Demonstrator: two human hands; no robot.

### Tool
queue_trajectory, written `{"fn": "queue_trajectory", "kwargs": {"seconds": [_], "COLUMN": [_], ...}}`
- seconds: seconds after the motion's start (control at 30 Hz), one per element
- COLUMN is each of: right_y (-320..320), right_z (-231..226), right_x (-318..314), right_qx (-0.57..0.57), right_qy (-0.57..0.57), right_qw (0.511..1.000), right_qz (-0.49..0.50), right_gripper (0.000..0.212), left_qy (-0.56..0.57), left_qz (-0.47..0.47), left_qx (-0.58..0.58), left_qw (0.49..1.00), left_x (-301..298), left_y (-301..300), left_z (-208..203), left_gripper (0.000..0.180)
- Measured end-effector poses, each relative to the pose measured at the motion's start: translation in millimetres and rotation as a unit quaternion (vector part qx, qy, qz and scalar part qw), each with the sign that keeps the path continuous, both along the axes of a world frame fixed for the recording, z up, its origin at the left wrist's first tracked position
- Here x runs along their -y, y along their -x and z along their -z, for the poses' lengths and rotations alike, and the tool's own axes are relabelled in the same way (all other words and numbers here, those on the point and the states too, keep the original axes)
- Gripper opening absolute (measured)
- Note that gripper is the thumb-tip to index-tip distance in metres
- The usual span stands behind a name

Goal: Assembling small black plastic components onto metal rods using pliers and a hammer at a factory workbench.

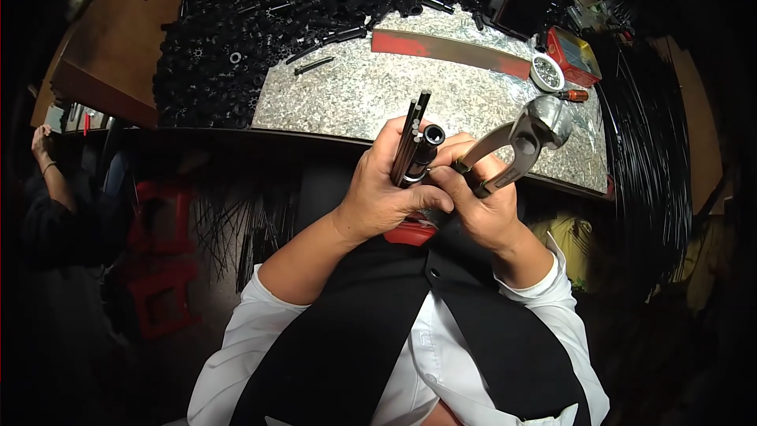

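Note:
My left hand (377, 189) is closed round a bundle of thin black rods (408, 146) and a short black tube (424, 156). The tube's round open end faces up. In my right hand (482, 209) is a pair of pincers (498, 154) with metal jaws pointing up and to the right. My right thumb and forefinger are pinched together against the tube's side. Whatever small piece lies between those fingertips is too small to make out. Both hands are held in front of the table's near edge.
A speckled tabletop (315, 106) bears a large heap of black plastic parts (236, 39). A red-edged bar (449, 51), a white bowl of small metal pieces (546, 72), a red box (574, 55) and an orange-handled screwdriver (574, 95) lie there. Long black rods (643, 150) hang at right. Another person's hand (42, 144) shows far left.

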State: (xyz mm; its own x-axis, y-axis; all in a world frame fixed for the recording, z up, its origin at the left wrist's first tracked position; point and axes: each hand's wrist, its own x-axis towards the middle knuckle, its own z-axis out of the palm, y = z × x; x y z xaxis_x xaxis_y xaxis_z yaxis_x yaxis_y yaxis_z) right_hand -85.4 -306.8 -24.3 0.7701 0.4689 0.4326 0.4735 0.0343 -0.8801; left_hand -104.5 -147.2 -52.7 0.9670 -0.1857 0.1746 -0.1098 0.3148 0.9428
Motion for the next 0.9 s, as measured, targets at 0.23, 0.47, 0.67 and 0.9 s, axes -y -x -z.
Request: {"fn": "queue_trajectory", "kwargs": {"seconds": [0.23,0.47,0.67,0.9], "right_y": [-3,1,-8,-11], "right_z": [-3,5,7,-7], "right_x": [-1,-6,-15,-21], "right_qx": [0.068,0.119,0.15,-0.072], "right_qy": [0.026,0.041,0.065,0.135], "right_qw": [0.997,0.991,0.987,0.988], "right_qz": [0.005,0.037,0.011,-0.011], "right_gripper": [0.01,0.015,0.023,0.031], "left_qy": [-0.02,-0.03,-0.068,0.025], "left_qz": [-0.007,0.001,0.046,0.07], "left_qx": [0.009,-0.012,0.067,0.003], "left_qw": [1.0,0.999,0.994,0.997], "left_x": [0,-5,-24,-51], "left_y": [-2,-1,-6,-9], "left_z": [0,6,12,21], "left_gripper": [0.074,0.074,0.077,0.096]}}
